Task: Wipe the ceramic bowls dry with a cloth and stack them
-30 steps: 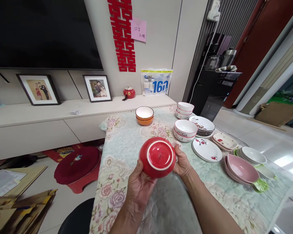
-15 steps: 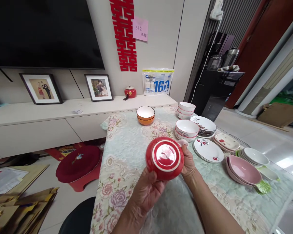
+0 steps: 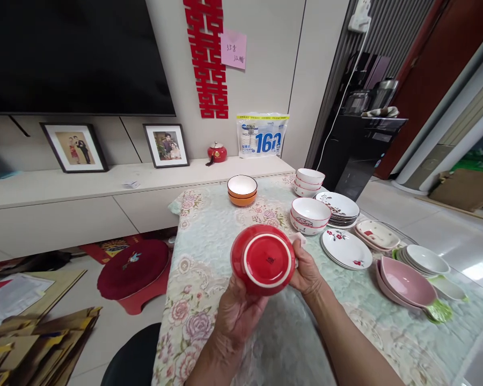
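Note:
A glossy red bowl (image 3: 268, 260) is held up over the table with its base towards me; a pale foot ring and a small dark mark show on it. My left hand (image 3: 241, 311) grips it from below left, thumb on the outer wall. At its right side, my right hand (image 3: 306, 268) has its fingers closed on a pale cloth (image 3: 298, 239), pressed to the bowl's edge. Most of the cloth is hidden behind the bowl and fingers. Just beyond are white bowls with red rims (image 3: 310, 212) and stacked orange bowls (image 3: 242, 191).
Flowered plates (image 3: 346, 249), pink leaf-shaped bowls (image 3: 408, 281), small white dishes (image 3: 426, 260) and rectangular dishes (image 3: 378, 235) stand on the right of the floral tablecloth (image 3: 197, 289). A red stool (image 3: 134, 273) is left of the table. Behind runs a white cabinet (image 3: 153, 185).
The red bowl has tilted and shifted slightly left in my hands, so the mark on its base now shows and the bright glare is gone. The view has turned slightly left.

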`<action>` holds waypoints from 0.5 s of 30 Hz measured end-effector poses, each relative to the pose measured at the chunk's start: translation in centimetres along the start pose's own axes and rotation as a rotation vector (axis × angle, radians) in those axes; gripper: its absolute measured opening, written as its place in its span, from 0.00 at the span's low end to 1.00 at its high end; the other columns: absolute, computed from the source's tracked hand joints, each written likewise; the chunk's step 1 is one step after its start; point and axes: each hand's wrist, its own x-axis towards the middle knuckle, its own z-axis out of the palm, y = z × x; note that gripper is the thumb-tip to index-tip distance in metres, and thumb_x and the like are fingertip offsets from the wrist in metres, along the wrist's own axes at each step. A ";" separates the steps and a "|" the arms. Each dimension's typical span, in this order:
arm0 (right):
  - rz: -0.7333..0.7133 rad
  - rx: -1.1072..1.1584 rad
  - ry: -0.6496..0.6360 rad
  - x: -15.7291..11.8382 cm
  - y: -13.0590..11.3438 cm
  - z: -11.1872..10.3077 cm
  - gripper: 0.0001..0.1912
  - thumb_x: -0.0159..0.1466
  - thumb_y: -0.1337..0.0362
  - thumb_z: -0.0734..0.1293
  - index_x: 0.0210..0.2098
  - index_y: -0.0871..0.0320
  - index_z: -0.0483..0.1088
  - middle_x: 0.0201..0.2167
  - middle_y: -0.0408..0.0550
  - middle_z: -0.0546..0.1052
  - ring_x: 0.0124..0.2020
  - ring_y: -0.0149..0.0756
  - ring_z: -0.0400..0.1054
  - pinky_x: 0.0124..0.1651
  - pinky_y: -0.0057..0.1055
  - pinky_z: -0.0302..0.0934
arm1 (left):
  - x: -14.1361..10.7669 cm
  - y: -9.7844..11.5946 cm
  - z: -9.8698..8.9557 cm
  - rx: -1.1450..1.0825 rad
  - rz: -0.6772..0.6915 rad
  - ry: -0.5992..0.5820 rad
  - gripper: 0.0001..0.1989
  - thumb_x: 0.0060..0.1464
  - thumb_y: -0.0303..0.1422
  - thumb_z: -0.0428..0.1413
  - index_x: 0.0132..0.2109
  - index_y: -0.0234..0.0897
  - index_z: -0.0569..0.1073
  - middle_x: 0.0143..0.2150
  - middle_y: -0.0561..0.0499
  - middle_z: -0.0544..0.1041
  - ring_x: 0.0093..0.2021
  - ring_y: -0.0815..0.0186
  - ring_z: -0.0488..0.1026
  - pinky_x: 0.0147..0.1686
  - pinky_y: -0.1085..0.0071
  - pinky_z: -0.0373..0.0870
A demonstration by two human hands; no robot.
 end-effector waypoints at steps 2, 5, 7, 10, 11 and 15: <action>-0.025 0.016 -0.021 0.0 0.5 -0.1 0.28 0.44 0.46 0.78 0.38 0.58 0.76 0.36 0.52 0.82 0.51 0.49 0.72 0.59 0.46 0.62 | 0.1 0.2 0.3 0.016 0.025 0.022 0.26 0.48 0.40 0.65 0.55 0.47 0.74 0.61 0.51 0.72 0.70 0.55 0.52 0.69 0.53 0.44; -0.043 0.022 -0.043 -0.3 0.7 -0.3 0.31 0.42 0.44 0.78 0.38 0.58 0.77 0.36 0.52 0.82 0.53 0.50 0.71 0.59 0.48 0.61 | 0.3 -0.1 1.4 0.029 0.039 0.026 0.28 0.43 0.40 0.68 0.54 0.47 0.75 0.61 0.50 0.72 0.69 0.52 0.53 0.68 0.52 0.46; -0.053 0.015 -0.040 -0.5 0.3 -0.6 0.30 0.42 0.44 0.78 0.37 0.58 0.76 0.36 0.52 0.82 0.53 0.51 0.71 0.59 0.49 0.61 | 0.2 -0.5 2.0 0.055 0.031 0.035 0.29 0.41 0.37 0.69 0.53 0.48 0.75 0.61 0.51 0.72 0.68 0.51 0.56 0.68 0.52 0.50; -0.060 -0.011 -0.022 -0.7 -0.4 -0.9 0.28 0.46 0.42 0.76 0.35 0.58 0.75 0.37 0.53 0.82 0.54 0.53 0.70 0.59 0.52 0.61 | 0.0 -1.3 2.4 0.107 -0.018 0.054 0.32 0.37 0.35 0.71 0.53 0.47 0.75 0.58 0.50 0.75 0.66 0.50 0.60 0.66 0.53 0.55; -0.061 -0.022 -0.013 -0.7 -0.5 -1.0 0.27 0.48 0.42 0.74 0.35 0.58 0.75 0.37 0.54 0.82 0.54 0.53 0.70 0.58 0.53 0.60 | -0.1 -1.5 2.3 0.117 -0.034 0.061 0.33 0.35 0.34 0.72 0.53 0.46 0.76 0.57 0.49 0.75 0.66 0.49 0.61 0.65 0.53 0.56; -0.065 -0.024 -0.004 -0.7 -0.7 -0.8 0.26 0.49 0.43 0.74 0.34 0.59 0.75 0.37 0.55 0.82 0.53 0.54 0.71 0.58 0.53 0.61 | -0.3 -1.7 2.2 0.097 -0.053 0.077 0.30 0.35 0.33 0.72 0.50 0.46 0.77 0.53 0.50 0.78 0.64 0.51 0.64 0.66 0.54 0.55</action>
